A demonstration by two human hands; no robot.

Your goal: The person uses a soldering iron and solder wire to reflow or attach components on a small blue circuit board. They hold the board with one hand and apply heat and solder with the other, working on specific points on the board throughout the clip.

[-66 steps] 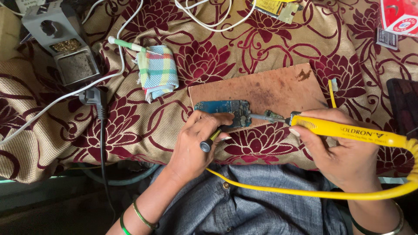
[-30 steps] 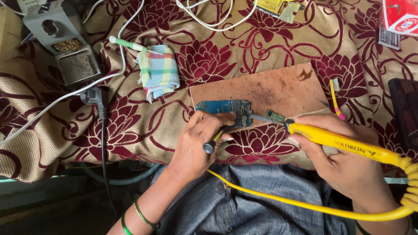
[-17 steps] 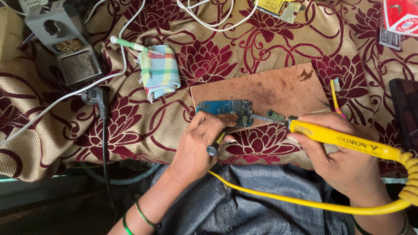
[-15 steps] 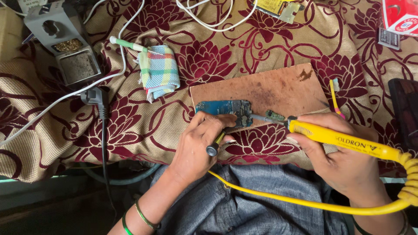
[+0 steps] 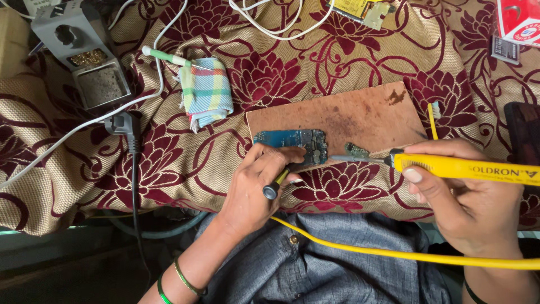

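1. Head view, centre of frame: the blue circuit board (image 5: pixel 291 144) lies on the lower left corner of a brown board (image 5: pixel 349 118), which rests on a floral cushion (image 5: pixel 169 163).
2. Left hand (image 5: pixel 256 186): fingertips press on the circuit board's lower edge; the fingers are also closed round a small dark-tipped, yellow-handled tool (image 5: pixel 277 184).
3. Right hand (image 5: pixel 472 197), lower right: clamped on a yellow soldering iron (image 5: pixel 467 169). Its metal tip points left, just beside the circuit board's right edge and near a small loose component (image 5: pixel 356 150).
4. Step in hand, as judged: soldering at the board edge. The next move calls for a steady tip and firm hold-down.
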